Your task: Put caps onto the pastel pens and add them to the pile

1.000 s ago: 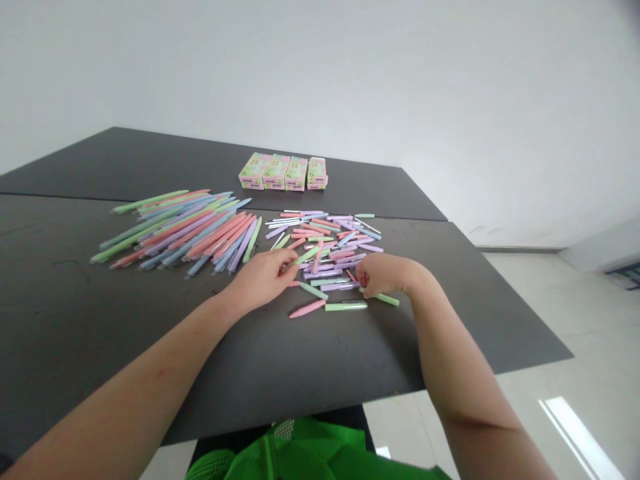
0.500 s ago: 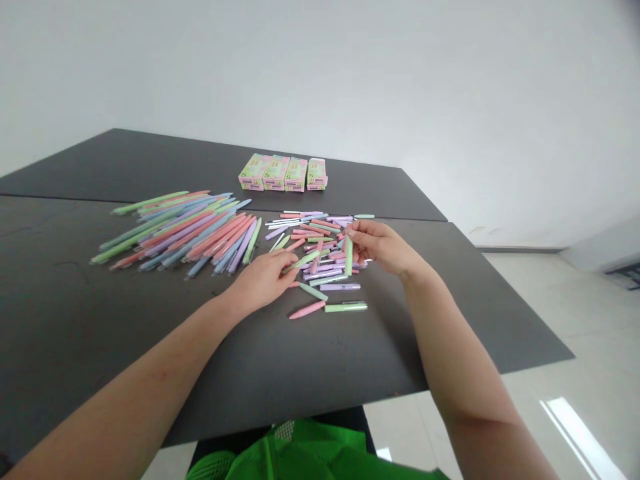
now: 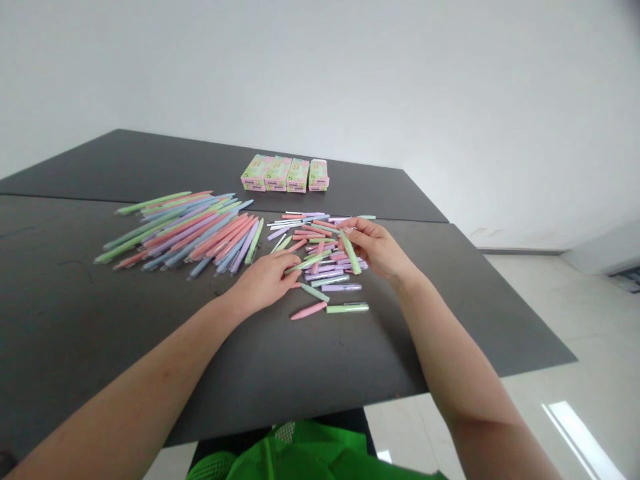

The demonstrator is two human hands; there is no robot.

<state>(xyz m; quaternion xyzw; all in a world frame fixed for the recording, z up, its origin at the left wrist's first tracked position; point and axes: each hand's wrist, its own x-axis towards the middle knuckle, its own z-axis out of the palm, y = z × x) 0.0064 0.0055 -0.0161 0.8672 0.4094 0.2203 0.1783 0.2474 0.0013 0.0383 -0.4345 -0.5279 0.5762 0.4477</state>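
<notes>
My left hand [image 3: 265, 280] is closed around a light green pen piece [image 3: 309, 262], which sticks out to the right past the fingers. Between the thumb and fingers of my right hand [image 3: 375, 245] is another light green pen piece [image 3: 352, 255], slanting with its lower end toward me. Both hands are at the edges of a loose heap of pen parts [image 3: 327, 274] in purple, pink, green and white. Closer to me lie a pink pen piece [image 3: 309, 311] and a green one with a clear end [image 3: 347, 308]. My fingers hide some of the heap.
Left of the hands is a big pile of pastel pens [image 3: 175, 230]. Several small pink-and-green boxes [image 3: 279, 175] stand in a row behind, on the far part of the dark table [image 3: 280, 360]. A white wall rises beyond the table.
The green piece in my right hand has tilted from nearly upright to slanting, its lower end swinging right. My right hand has shifted slightly left; my left hand keeps its grip.
</notes>
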